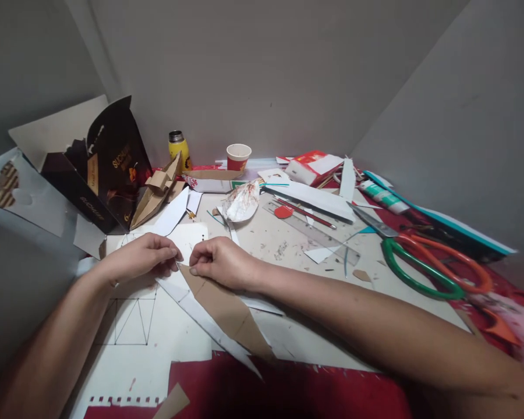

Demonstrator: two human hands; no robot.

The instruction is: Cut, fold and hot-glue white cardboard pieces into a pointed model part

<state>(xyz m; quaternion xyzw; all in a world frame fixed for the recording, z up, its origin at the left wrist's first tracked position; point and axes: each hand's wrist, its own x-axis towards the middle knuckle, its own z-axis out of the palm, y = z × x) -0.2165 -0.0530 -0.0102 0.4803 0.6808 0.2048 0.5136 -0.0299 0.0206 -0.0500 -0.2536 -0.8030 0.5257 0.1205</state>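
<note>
My left hand (155, 256) is closed in a pinch at the upper tip of a long white paper strip (201, 317). Close beside it, my right hand (222, 262) pinches the upper end of a brown cardboard piece (225, 305), long and curved with faint pencil lines across it. The strip and the cardboard lie side by side, slanting down to the right, and their upper ends nearly meet between my fingertips. The exact contact there is partly hidden by the fingers. Under them is a white paper sheet (131, 366) with drawn rectangles and triangles.
Large scissors (423, 267) with green and orange handles lie at the right. A ruler (318, 233), a pencil (305, 212) and paper scraps lie mid-table. Behind stand a black box (109, 169), a brown cardboard boat shape (157, 189), a yellow bottle (179, 151) and a paper cup (238, 158).
</note>
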